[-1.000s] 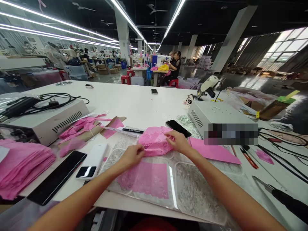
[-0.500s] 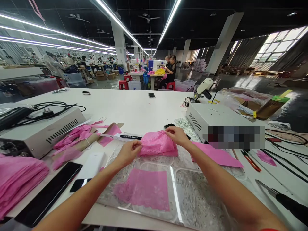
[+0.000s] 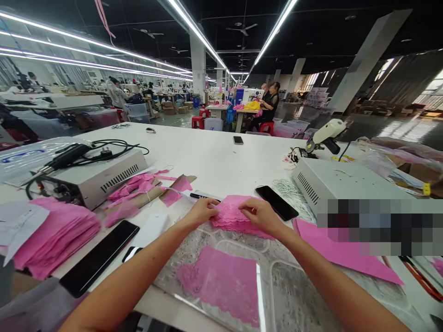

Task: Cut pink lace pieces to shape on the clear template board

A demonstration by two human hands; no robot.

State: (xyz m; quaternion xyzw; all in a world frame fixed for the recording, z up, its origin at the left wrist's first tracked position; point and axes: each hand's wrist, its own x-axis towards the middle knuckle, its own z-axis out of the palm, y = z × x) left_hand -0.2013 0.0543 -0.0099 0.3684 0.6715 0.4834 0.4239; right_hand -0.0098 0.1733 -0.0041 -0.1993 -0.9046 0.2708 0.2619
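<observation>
A small stack of pink lace fabric lies at the middle of the table, beyond the clear plastic sheet's near part. My left hand has its fingers pressed together at the stack's left edge. On the stack's right side rests my right hand, thumb and index curled near the lace; whether it pinches any is hard to make out. Closer to me, a flat pink lace-edged piece shows at the clear sheet. A black marker lies just behind my left hand.
A black phone and white elastic cord lie to the right, by a grey box. Pink paper sits nearer. At left are a pink fabric pile, a long black device and another machine box.
The view has swung left. My right hand has come closer to my left, and the pink lace lies flatter, with layered edges showing. The black phone is now uncovered.
</observation>
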